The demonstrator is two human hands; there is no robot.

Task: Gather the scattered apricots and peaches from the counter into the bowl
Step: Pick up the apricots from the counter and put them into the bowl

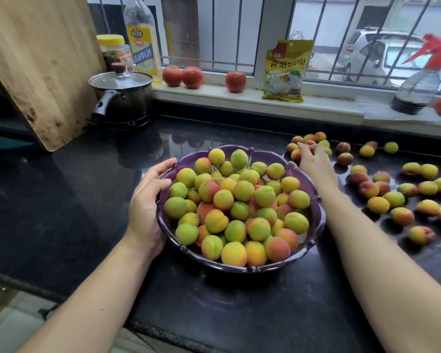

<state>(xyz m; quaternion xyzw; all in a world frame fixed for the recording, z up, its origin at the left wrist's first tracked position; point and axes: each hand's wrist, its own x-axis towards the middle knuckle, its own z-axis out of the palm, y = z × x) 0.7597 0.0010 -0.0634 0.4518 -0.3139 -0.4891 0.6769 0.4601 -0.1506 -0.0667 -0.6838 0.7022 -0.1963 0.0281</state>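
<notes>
Purple bowl point(316, 220), heaped with dozens of apricots and peaches, sits on the bench point(87, 200); the left hand point(148, 200) grips its rim. Right hand point(313, 159) fingers curl over a cluster of loose fruit point(309, 141), grasp unclear; roughly thirty lie scattered, three tomatoes point(192, 77) on the sill.

Soft daylight comes in through the window point(239, 34). The dark bench point(87, 200) is shiny and shows reflections. Edges look bent, and the far right is blurry.
</notes>
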